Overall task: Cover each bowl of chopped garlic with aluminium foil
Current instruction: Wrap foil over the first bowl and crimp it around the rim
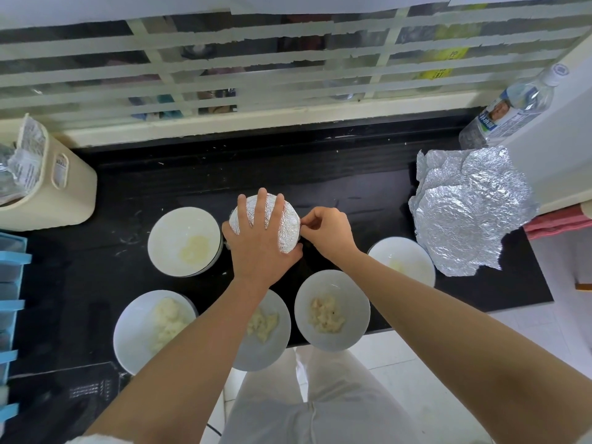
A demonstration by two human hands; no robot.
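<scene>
Now, black windowside counter [352,174] — left hand [259,238] spread on foil [290,225], right hand [326,232] pinching it.

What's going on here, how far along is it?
A person is wrapping one bowl in foil. The left hand lies spread flat on top, pressing it down, while the right hand pinches the foil at the rim. Five other bowls of garlic sit around it, not yet covered. Spare foil lies on the counter to the right.
</scene>
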